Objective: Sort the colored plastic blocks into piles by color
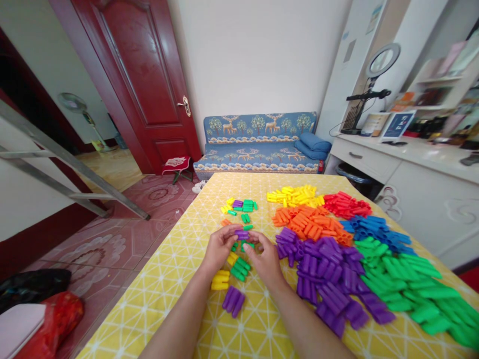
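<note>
My left hand (219, 248) and my right hand (265, 258) meet over a yellow patterned tablecloth (179, 279). Together their fingers pinch a small purple plastic piece (241, 234), one hand at each end. Just under the hands lie joined green pieces (239, 269) and yellow pieces (220, 280), with a purple cluster (233, 300) nearer to me. A small assembled group of green, yellow and purple pieces (241, 205) rests farther away.
Sorted heaps fill the right of the table: yellow (295, 195), red (346, 204), orange (310, 223), blue (374, 230), purple (329, 269), green (407, 279). A blue sofa (258, 144), red door (142, 85) and white cabinet (411, 184) stand beyond. A metal ladder (67, 164) leans at left.
</note>
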A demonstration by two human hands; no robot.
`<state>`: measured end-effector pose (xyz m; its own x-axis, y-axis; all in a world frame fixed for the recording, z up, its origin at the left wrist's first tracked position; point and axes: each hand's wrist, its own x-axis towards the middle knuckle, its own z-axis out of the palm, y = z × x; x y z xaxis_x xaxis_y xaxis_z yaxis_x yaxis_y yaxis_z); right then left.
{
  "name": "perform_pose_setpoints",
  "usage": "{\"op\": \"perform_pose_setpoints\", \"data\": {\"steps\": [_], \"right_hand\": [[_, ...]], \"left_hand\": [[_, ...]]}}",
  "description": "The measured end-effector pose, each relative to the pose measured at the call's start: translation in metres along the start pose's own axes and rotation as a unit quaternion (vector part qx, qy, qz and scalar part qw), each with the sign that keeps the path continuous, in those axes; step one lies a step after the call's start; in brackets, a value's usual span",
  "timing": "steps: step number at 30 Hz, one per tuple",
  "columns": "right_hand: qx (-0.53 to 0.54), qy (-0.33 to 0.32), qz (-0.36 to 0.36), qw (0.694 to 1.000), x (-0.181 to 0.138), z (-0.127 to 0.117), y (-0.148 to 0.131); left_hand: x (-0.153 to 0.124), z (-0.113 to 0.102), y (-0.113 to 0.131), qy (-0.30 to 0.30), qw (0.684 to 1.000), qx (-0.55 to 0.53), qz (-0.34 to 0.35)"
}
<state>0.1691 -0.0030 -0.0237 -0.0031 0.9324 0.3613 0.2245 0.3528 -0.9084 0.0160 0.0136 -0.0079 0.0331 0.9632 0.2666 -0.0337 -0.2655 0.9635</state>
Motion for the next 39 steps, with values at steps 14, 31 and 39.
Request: {"op": "perform_pose_setpoints", "data": {"steps": [14,31,39], "right_hand": [[0.036,-0.005,-0.003,0.999,-0.003,-0.002,-0.004],[-0.058,-0.026,-0.092,0.994,-0.007,-0.001,-0.01],[-0.1,-0.023,-0.105,0.989,-0.009,-0.02,-0.028]], "left_hand": [[-0.004,-0.004,-0.008,-0.061,0.98,0.171,0.079],[-0.004,-0.003,-0.002,-0.042,0.988,0.12,0.083],[-0.004,-0.007,-0.003,-0.019,0.992,0.118,0.042]]}}
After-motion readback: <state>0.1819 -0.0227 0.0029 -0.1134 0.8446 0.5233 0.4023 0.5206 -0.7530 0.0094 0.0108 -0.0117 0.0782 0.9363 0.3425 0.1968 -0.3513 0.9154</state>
